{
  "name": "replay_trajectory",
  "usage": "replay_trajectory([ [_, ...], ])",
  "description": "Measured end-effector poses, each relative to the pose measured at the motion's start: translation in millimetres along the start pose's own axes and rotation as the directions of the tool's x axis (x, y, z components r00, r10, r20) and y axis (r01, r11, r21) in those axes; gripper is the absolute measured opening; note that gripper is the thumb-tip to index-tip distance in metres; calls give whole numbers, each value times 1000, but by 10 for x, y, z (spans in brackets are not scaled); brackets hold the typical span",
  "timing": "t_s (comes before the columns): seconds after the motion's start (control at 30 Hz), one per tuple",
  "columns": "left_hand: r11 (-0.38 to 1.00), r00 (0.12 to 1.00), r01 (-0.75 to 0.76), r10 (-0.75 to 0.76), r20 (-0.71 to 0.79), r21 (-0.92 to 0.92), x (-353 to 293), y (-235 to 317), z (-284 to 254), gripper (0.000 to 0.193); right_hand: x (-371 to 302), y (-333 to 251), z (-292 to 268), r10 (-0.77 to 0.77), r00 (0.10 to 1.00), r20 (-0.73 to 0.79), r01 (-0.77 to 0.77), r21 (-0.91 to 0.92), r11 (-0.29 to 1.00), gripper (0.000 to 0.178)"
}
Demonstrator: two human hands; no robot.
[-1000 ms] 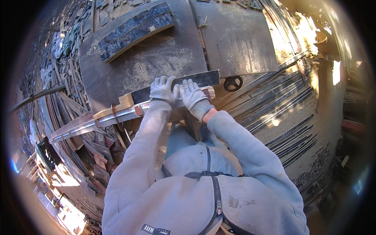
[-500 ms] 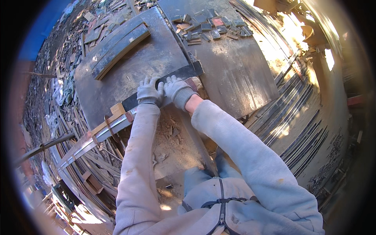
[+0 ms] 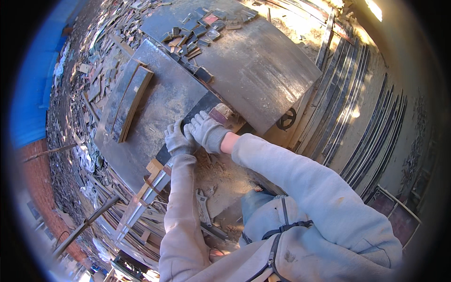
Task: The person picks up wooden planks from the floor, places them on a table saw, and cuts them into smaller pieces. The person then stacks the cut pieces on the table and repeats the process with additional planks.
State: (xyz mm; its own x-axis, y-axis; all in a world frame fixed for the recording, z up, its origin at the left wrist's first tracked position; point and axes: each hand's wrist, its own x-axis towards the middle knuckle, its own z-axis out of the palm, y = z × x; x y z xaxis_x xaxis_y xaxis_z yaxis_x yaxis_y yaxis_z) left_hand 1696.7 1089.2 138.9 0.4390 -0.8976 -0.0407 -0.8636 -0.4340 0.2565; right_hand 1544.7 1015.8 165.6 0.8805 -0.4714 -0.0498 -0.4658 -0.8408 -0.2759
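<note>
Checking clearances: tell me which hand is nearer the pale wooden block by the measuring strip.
Left. The left hand is ahead and right of the pale wooden block; the right hand lies farther off, past the left.

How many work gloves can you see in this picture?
2: one on the left hand, one on the right hand, close together on the dark board. No others are visible, though any lying among the scattered scrap could be hidden.
</note>
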Motion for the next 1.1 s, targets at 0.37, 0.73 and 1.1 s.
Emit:
replay_trajectory([
  [0.37,953,977,-161,118,-175,-255,-2539,986,213,41,-2806,234,-14,780,626,22,-648,571,504,39],
  [0.73,897,975,-192,126,-186,-399,-2972,1131,-475,48,-3072,309,-440,605,792,83,-351,872,340,17],
  [1.1,993,995,-86,90,-53,81,-2633,210,-261,82,-2923,551,-165,625,778,63,-513,636,576,31],
])
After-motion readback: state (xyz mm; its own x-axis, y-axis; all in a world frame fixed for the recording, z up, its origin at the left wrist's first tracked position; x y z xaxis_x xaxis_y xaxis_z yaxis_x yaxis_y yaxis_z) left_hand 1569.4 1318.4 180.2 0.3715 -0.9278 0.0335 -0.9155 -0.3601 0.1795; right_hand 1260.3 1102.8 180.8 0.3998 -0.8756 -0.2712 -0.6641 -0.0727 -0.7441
